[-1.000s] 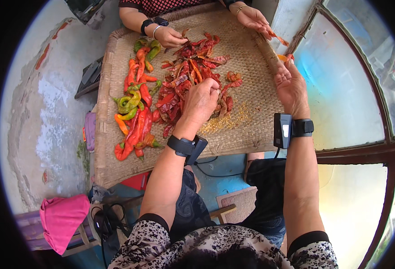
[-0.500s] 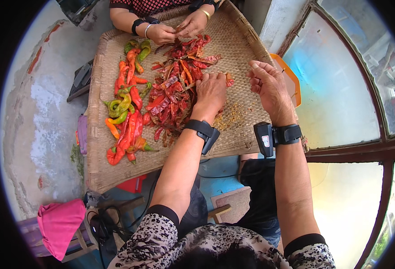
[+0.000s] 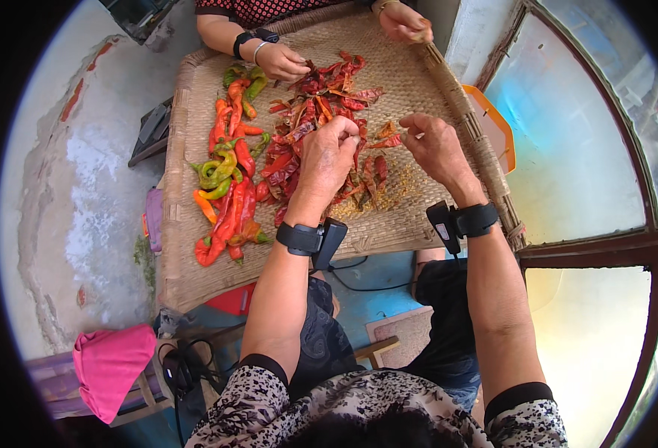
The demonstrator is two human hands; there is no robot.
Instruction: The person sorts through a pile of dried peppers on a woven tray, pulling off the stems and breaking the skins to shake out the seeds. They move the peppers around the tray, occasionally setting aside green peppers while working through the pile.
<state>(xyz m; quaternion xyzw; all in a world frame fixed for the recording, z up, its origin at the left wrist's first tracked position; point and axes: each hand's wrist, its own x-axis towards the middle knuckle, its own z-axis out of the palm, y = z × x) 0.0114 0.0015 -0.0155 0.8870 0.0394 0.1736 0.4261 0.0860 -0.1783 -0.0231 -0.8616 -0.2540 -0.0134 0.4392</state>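
Hands [image 3: 377, 149] w/ chili [image 3: 388, 140], woven tray [image 3: 418, 82].

Co-worker [image 3: 269, 11] cut off at top edge (only forearms show), chillies [image 3: 299, 160] partly hidden under left hand [image 3: 327, 160].

left hand [image 3: 327, 158]: fingers curled shut, forearm reaching forward
right hand [image 3: 435, 145]: fingertips pinched, wrist bent inward

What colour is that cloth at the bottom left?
Bright pink; the cloth shows best in the head view.
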